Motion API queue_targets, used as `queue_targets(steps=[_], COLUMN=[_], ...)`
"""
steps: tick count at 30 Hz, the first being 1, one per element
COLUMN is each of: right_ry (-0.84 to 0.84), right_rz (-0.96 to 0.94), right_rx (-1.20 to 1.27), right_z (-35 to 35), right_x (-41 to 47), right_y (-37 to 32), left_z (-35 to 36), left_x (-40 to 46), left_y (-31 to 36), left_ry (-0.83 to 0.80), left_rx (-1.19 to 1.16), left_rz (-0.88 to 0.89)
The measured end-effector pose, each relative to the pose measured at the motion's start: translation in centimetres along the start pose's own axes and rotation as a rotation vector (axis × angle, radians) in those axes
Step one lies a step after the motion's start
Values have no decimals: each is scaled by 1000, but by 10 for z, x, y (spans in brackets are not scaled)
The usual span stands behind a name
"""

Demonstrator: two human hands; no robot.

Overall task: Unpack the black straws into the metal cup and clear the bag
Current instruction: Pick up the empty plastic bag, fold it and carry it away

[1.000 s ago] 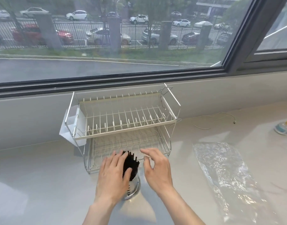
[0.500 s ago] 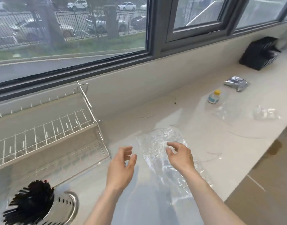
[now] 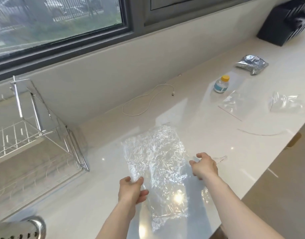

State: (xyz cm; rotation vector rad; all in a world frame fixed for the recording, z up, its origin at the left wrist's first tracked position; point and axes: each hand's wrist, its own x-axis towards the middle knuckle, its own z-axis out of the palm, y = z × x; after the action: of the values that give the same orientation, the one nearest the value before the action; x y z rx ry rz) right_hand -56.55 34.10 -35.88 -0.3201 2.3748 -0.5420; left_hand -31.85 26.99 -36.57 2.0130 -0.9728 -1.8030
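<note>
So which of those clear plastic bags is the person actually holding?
The big crinkled bag nearest them: the left hand and right hand pinch its side edges. The two smaller clear bags lie untouched beside the yellow-capped bottle.

A home kitchen, by the look of it: a long pale surface (image 3: 208,128) runs under a window (image 3: 58,19) facing a street, with a wire dish rack (image 3: 36,135) at one end, a black knife block (image 3: 284,21) at the other, and a small yellow-capped bottle (image 3: 221,84) between.
</note>
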Motion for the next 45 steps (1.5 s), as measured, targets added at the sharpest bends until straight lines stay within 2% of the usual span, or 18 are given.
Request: queue_targets(steps=[4, 7, 12, 16, 22, 26, 30, 34, 39, 45], right_ry=[-43, -146, -198, -380, -554, -682, -686, -653, -747, -676], right_rz=[116, 210, 75, 49, -217, -438, -672, -823, -995, -1132], right_rx=[223, 361, 360, 560, 832, 952, 914, 863, 959, 928], right_z=[8, 7, 9, 19, 12, 6, 12, 37, 63, 77], right_x=[3, 3, -29, -72, -167, -237, -311, -383, -461, -525], right_y=[0, -8, -40, -74, -155, -206, -250, -278, -292, -296], left_z=[3, -8, -54, -98, -221, -314, -399, -465, -524, -572], left_x=[1, -7, -40, -87, -177, -230, -265, -288, -309, -327], left_y=[6, 20, 70, 110, 155, 161, 148, 123, 89, 59], left_ry=[-8, 5, -6, -117, -173, -142, -42, -2, 8, 9], left_rx=[-51, -74, -87, -33, 32, 28, -31, -85, -93, -152], left_rz=[-24, 46, 239, 443, 845, 988, 1055, 1102, 1141, 1146])
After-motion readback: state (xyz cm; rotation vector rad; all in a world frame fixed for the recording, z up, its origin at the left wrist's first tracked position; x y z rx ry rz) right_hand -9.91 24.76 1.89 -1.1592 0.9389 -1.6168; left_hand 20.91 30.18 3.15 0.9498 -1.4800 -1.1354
